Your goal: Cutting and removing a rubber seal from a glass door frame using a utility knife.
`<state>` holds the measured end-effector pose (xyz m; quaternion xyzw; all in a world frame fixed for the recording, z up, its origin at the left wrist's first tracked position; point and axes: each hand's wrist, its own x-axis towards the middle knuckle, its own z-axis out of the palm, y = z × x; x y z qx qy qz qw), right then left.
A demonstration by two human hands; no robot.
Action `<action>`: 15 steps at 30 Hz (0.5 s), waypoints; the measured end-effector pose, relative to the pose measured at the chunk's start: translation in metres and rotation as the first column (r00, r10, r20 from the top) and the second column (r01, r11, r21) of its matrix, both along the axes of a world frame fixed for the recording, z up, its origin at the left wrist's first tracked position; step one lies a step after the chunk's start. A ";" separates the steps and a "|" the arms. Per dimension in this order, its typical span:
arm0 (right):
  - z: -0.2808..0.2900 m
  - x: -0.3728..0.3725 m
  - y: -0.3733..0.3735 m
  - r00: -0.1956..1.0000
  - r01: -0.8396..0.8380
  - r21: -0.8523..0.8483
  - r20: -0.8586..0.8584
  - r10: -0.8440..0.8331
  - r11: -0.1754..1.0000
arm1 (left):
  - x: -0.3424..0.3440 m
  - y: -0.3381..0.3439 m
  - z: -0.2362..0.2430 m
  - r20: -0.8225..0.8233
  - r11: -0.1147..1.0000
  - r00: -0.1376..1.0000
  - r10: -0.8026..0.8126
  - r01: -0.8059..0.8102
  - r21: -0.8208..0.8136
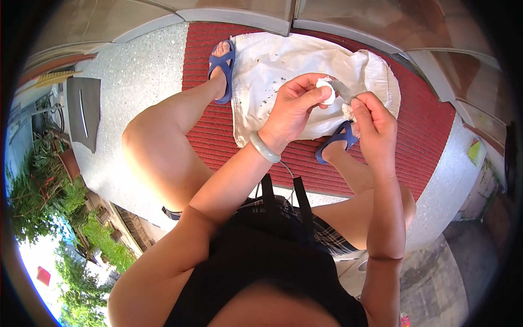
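Left hand (pixel 297 103) pinches the white piece (pixel 327 92), right hand (pixel 376 119) pinches the grey strip (pixel 342 91); light, steady fingertips serve best!

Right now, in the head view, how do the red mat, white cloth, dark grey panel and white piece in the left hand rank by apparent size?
Largest to smallest:
Red mat, partly covered
White cloth
Dark grey panel
White piece in the left hand

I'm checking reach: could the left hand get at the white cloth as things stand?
Probably yes: nothing seems to block the way from the left hand down to the white cloth, though that hand already holds a small white piece.
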<state>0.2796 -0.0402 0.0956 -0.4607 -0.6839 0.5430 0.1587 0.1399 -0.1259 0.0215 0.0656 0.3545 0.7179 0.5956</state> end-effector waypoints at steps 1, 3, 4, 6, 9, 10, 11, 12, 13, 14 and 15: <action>0.001 0.000 -0.001 1.000 -0.008 -0.008 0.019 0.008 1.000 | 0.002 0.001 0.002 -0.003 0.999 1.000 0.015 -0.016 -0.032; 0.004 -0.002 -0.002 0.999 -0.027 0.005 0.029 0.027 1.000 | 0.003 0.002 0.003 -0.008 0.997 0.999 0.031 -0.032 -0.067; 0.005 -0.003 -0.003 0.998 -0.047 0.019 0.037 0.046 0.999 | 0.003 0.002 0.002 -0.057 0.994 0.998 0.030 -0.036 -0.101; 0.004 -0.002 -0.002 0.997 -0.066 0.049 0.051 0.064 0.997 | 0.004 0.003 0.003 -0.105 0.990 0.994 0.024 -0.039 -0.137; 0.009 0.000 -0.001 0.996 -0.053 0.041 0.073 0.050 0.998 | 0.003 0.003 0.005 -0.178 0.983 0.984 -0.019 -0.014 -0.182; 0.011 0.001 -0.001 0.997 -0.022 0.002 0.079 0.022 1.000 | 0.001 0.003 0.003 -0.236 0.985 0.970 -0.066 0.026 -0.170; 0.006 0.003 -0.001 0.997 -0.019 0.001 0.081 0.019 1.000 | -0.001 0.003 0.001 -0.292 0.985 0.950 -0.113 0.067 -0.161; -0.002 0.008 0.001 0.997 -0.038 0.033 0.071 0.035 0.999 | -0.001 0.003 -0.001 -0.289 0.985 0.950 -0.116 0.072 -0.158; -0.007 0.013 0.006 0.997 -0.060 0.066 0.060 0.056 0.996 | -0.004 0.000 -0.006 -0.356 0.979 0.930 -0.086 0.013 -0.202; -0.005 0.024 0.018 0.992 0.123 0.017 0.032 -0.124 0.992 | -0.009 -0.004 -0.012 -0.422 0.969 0.904 -0.061 -0.048 -0.242; 0.004 0.031 0.030 0.954 0.299 -0.036 0.013 -0.299 0.954 | -0.030 -0.011 -0.028 -0.413 0.913 0.906 0.086 -0.238 -0.331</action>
